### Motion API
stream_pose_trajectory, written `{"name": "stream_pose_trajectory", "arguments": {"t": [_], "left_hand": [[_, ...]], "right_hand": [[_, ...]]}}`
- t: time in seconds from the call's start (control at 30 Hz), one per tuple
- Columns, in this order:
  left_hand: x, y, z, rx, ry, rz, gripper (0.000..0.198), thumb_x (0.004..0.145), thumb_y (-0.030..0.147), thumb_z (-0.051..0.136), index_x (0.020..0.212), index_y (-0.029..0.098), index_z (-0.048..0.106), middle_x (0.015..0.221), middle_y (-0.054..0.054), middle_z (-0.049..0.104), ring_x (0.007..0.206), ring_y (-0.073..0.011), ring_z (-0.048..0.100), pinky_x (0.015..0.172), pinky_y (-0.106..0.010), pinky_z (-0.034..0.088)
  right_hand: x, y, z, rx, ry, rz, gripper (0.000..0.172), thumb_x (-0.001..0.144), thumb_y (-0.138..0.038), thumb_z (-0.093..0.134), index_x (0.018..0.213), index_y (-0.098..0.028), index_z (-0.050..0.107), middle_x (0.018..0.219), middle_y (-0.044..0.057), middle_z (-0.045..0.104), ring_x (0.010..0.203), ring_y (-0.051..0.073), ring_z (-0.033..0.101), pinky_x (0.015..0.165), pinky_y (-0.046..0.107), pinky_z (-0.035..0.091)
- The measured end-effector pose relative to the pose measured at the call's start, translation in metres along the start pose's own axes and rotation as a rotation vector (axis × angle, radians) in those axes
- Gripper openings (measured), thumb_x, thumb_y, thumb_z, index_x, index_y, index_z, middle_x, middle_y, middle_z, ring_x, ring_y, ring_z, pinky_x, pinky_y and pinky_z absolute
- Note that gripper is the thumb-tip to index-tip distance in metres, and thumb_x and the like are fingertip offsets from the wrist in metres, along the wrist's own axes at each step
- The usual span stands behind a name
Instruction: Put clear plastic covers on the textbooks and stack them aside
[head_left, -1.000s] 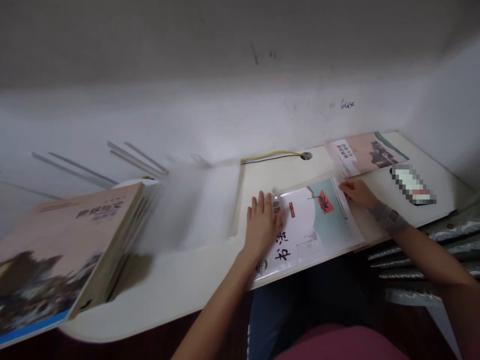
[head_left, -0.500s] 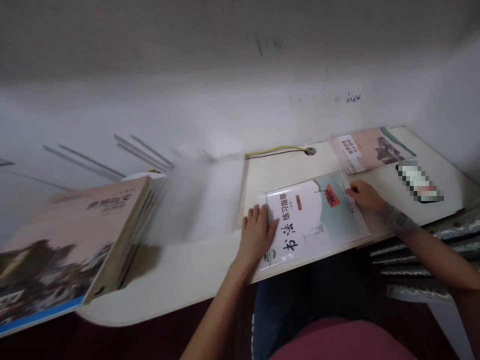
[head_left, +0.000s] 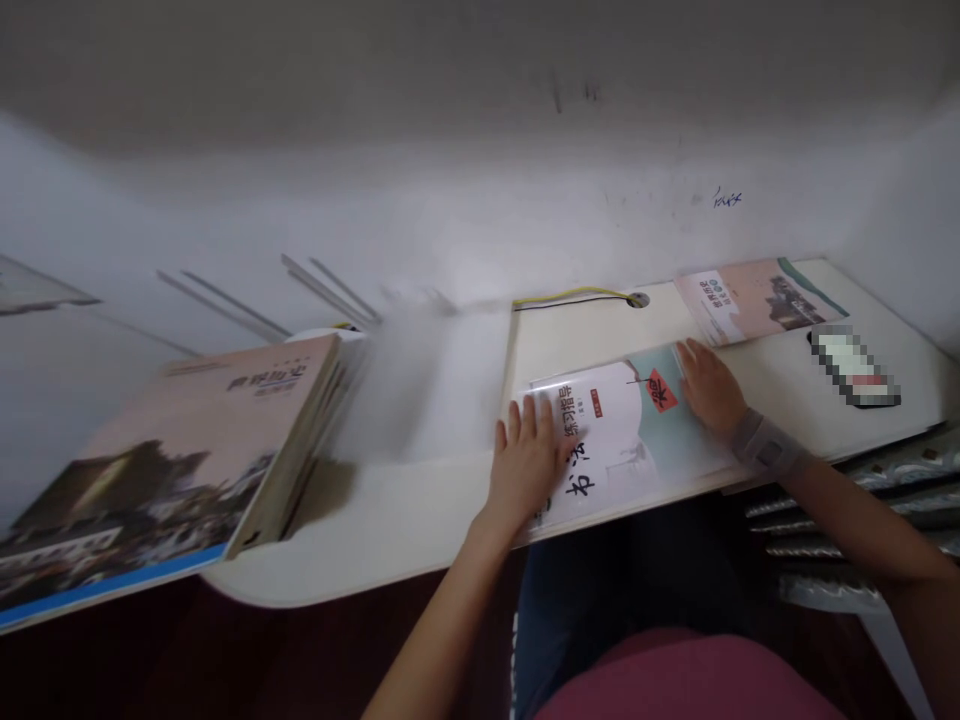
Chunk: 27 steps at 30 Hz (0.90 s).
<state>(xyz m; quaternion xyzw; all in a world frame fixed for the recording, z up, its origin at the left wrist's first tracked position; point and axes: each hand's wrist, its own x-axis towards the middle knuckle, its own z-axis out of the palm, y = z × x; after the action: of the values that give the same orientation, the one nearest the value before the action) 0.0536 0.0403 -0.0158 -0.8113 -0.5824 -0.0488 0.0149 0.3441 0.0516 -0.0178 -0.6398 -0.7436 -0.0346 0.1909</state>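
A calligraphy workbook [head_left: 619, 440] in a clear, shiny cover lies near the desk's front edge, white on its left and pale green on its right, with a red diamond on it. My left hand [head_left: 525, 460] lies spread over its left side, hiding part of the printing. On its right side rests my right hand [head_left: 709, 390], fingers stretched out along the upper right part of the cover. A grey band circles the right wrist. Neither hand grips anything.
Behind, a pink history book [head_left: 757, 300] lies flat, and a phone [head_left: 855, 368] with a blurred screen is to its right. A thick stack of books [head_left: 187, 440] stands at the left. A yellow cable [head_left: 574, 293] runs into a desk hole [head_left: 637, 300].
My right hand has gone from pinching the workbook's right edge to lying stretched on its cover. My left hand has slid further onto the cover. The view has turned slightly left.
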Motion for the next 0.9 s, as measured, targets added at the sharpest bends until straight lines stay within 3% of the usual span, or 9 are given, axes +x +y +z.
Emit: {"name": "stream_pose_trajectory", "arguments": {"t": [0.1,0.17,0.23,0.3,0.43,0.63,0.77,0.8,0.9], "left_hand": [[0.004,0.024,0.0,-0.036,-0.036,0.059,0.071,0.089,0.056,0.031,0.142,0.009,0.031,0.148,-0.022,0.025,0.137,-0.0387,0.019,0.105,-0.059,0.024],[0.005,0.033,0.006,-0.052,-0.051,0.103,0.067,0.09,0.055,0.03,0.142,0.013,0.032,0.149,-0.019,0.026,0.137,-0.0384,0.02,0.105,-0.061,0.022],[0.004,0.03,0.013,-0.06,-0.046,0.115,0.063,0.09,0.054,0.03,0.142,0.018,0.033,0.149,-0.015,0.027,0.137,-0.0376,0.019,0.105,-0.061,0.021],[0.001,0.02,0.018,-0.064,-0.028,0.072,0.063,0.09,0.055,0.03,0.142,0.02,0.032,0.149,-0.014,0.028,0.138,-0.0368,0.019,0.106,-0.061,0.02],[0.002,0.01,0.016,-0.071,0.041,-0.032,0.075,0.087,0.059,0.031,0.143,0.009,0.028,0.147,-0.022,0.028,0.137,-0.0374,0.02,0.106,-0.059,0.02],[0.018,0.022,0.013,-0.093,-0.026,0.129,0.066,0.089,0.056,0.031,0.141,0.015,0.033,0.15,-0.015,0.025,0.138,-0.0336,0.021,0.109,-0.054,0.02],[0.014,0.03,0.011,-0.086,0.012,0.067,0.068,0.091,0.05,0.032,0.141,0.004,0.03,0.147,-0.023,0.027,0.138,-0.0341,0.021,0.109,-0.053,0.021],[0.013,0.036,0.011,-0.09,0.032,0.085,0.066,0.091,0.046,0.032,0.141,0.004,0.029,0.147,-0.023,0.026,0.138,-0.0335,0.019,0.109,-0.053,0.02],[0.012,0.059,0.013,-0.105,0.005,0.247,0.06,0.089,0.035,0.038,0.143,0.009,0.028,0.15,-0.018,0.023,0.14,-0.0312,0.014,0.111,-0.053,0.016]], "right_hand": [[-0.011,-0.022,0.004,-0.046,-0.095,-0.309,0.053,0.09,-0.034,0.041,0.138,-0.011,0.036,0.145,0.019,0.035,0.135,0.029,0.027,0.107,0.047,0.025],[-0.016,-0.021,0.008,-0.051,-0.21,-0.427,0.055,0.091,-0.044,0.037,0.139,-0.016,0.036,0.146,0.014,0.035,0.136,0.027,0.026,0.108,0.048,0.024],[-0.019,-0.008,0.009,-0.08,-0.27,-0.369,0.057,0.092,-0.047,0.033,0.142,-0.019,0.033,0.147,0.013,0.034,0.136,0.028,0.027,0.106,0.05,0.026],[-0.018,0.009,0.009,-0.126,-0.285,-0.214,0.059,0.093,-0.048,0.031,0.143,-0.018,0.03,0.148,0.015,0.031,0.135,0.03,0.028,0.104,0.051,0.029],[-0.005,0.024,0.009,-0.188,-0.254,-0.124,0.062,0.091,-0.052,0.033,0.14,-0.014,0.035,0.148,0.018,0.029,0.136,0.033,0.026,0.105,0.053,0.025],[0.022,0.017,0.014,-0.175,-0.286,-0.079,0.057,0.093,-0.046,0.03,0.141,-0.014,0.034,0.149,0.018,0.027,0.136,0.033,0.025,0.103,0.056,0.026],[0.012,-0.016,0.002,-0.192,-0.127,-0.106,0.062,0.092,-0.045,0.035,0.138,-0.004,0.036,0.147,0.023,0.027,0.137,0.034,0.022,0.108,0.056,0.016],[0.006,-0.032,0.0,-0.157,-0.089,-0.17,0.062,0.092,-0.044,0.033,0.139,-0.003,0.035,0.147,0.022,0.028,0.137,0.032,0.022,0.11,0.054,0.016],[-0.013,-0.081,-0.001,0.006,-0.138,-0.444,0.061,0.093,-0.045,0.03,0.14,-0.007,0.034,0.147,0.016,0.032,0.138,0.025,0.022,0.112,0.043,0.019]]}}
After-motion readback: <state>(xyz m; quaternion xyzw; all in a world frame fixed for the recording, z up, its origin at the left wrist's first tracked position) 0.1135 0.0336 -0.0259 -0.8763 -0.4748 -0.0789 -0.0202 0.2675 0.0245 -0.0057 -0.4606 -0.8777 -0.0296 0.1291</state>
